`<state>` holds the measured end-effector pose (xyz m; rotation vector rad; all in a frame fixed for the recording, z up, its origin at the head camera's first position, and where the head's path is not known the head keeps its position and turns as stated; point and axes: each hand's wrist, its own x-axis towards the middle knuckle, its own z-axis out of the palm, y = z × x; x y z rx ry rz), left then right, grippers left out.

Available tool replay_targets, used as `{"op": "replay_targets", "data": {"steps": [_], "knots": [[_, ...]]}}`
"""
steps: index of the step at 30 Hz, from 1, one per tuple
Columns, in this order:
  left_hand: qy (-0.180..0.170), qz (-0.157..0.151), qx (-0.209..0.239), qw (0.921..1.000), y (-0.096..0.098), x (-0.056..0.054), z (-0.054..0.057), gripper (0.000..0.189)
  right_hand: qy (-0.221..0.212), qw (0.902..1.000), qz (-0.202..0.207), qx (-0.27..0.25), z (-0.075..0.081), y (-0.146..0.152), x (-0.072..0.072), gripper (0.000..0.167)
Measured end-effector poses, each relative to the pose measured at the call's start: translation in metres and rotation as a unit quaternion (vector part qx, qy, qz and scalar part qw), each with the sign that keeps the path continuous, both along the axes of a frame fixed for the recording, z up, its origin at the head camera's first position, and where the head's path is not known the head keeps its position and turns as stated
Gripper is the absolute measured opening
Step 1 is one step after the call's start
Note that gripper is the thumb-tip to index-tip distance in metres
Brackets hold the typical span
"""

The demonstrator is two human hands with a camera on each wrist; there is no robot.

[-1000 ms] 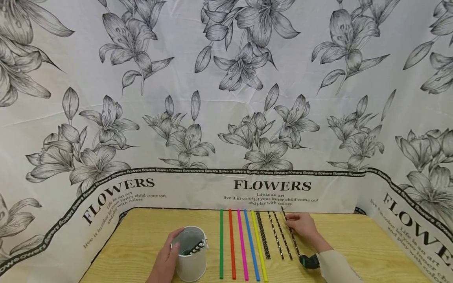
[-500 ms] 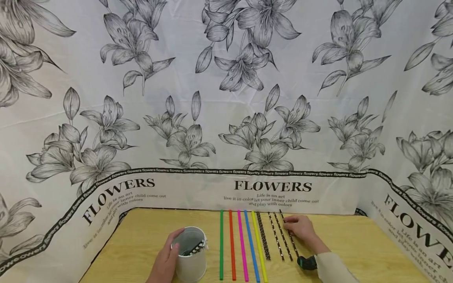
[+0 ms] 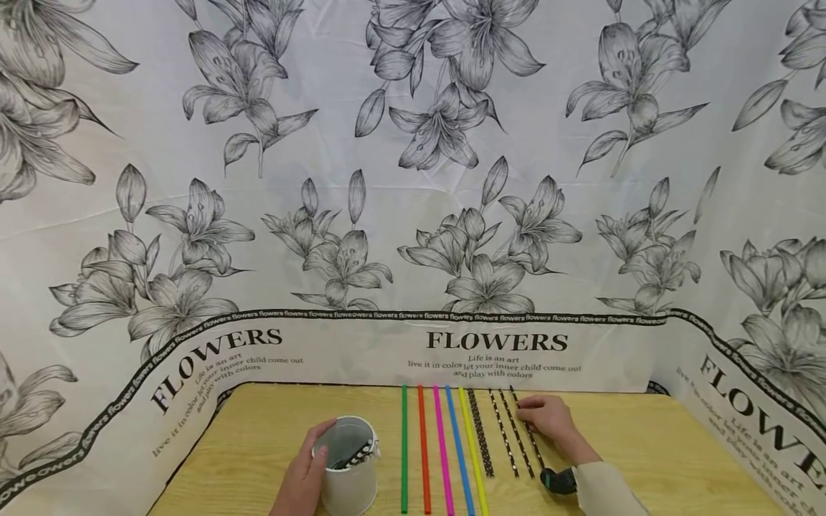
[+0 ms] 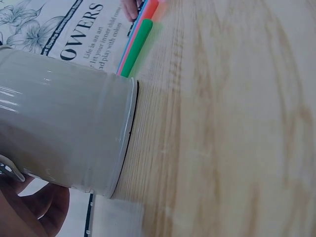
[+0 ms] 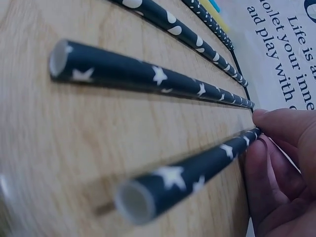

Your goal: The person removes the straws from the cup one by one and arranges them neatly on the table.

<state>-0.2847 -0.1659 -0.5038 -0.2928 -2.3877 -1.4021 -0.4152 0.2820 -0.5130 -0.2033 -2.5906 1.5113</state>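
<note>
In the head view my left hand (image 3: 305, 469) holds the side of a small white metal bucket (image 3: 351, 491) that stands on the table. Some black-and-white patterned paper straws (image 3: 358, 456) lean inside it. My right hand (image 3: 551, 419) pinches a black paper straw with white stars (image 5: 185, 175) near its far end, between thumb and fingers. In the right wrist view that straw's near end shows a shadow below it on the wood. Beside it lies another star-patterned straw (image 5: 148, 74), then a black straw with white spots (image 5: 187, 35) and a finely dotted one (image 5: 212, 22).
Left of the patterned straws lie a yellow straw (image 3: 474, 448), a blue one (image 3: 459, 448), a pink one (image 3: 442, 448), a red one (image 3: 424, 448) and a green one (image 3: 404, 448), roughly parallel. A flower-printed cloth (image 3: 361, 351) hangs behind the wooden table (image 3: 271, 416).
My right hand has come slightly down and left with the star-patterned straw, which now lines up beside the other patterned straws. The left hand and bucket have stayed put.
</note>
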Motion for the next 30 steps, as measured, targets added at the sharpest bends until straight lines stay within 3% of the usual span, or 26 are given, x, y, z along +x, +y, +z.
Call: {"op": "replay_targets", "data": {"steps": [13,23,30], "knots": [[-0.035,-0.007,0.012,0.9993,-0.0009,0.0016,0.0057,0.036,0.006,1.0,-0.003,0.001,-0.0048,0.0015,-0.0019,0.026],[0.004,0.008,0.005,0.9999,0.0015,0.0012,0.0019,0.037,0.032,0.9993,-0.002,0.02,-0.0079,0.002,-0.003,0.024],[-0.002,0.003,0.006,1.0,0.002,0.0011,0.0027,0.036,0.031,0.9992,-0.012,0.023,-0.0089,0.003,-0.0026,0.023]]}}
